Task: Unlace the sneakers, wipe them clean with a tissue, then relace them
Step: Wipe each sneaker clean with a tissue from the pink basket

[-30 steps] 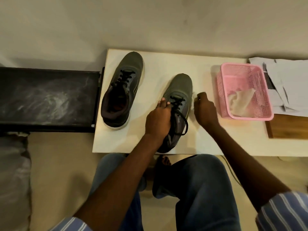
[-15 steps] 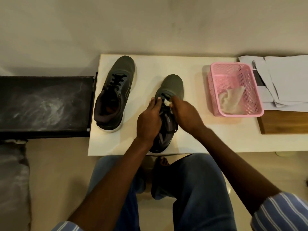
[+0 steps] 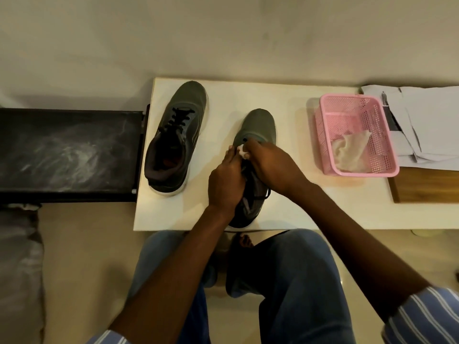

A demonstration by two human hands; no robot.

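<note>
Two grey sneakers with black laces stand on a white table. The left sneaker is laced and stands alone. The right sneaker sits nearer the front edge, its middle hidden under both hands. My left hand grips that shoe's left side. My right hand presses a small white tissue onto the lace area. A loop of black lace hangs on the shoe's right side.
A pink mesh basket holding a crumpled tissue stands right of the shoes. Behind it lie white papers and a wooden board. A black bench adjoins the table's left edge. My knees are below the front edge.
My right hand has come in from the table beside the basket onto the right sneaker's laces, now with a tissue in it. My left hand stays on the shoe.
</note>
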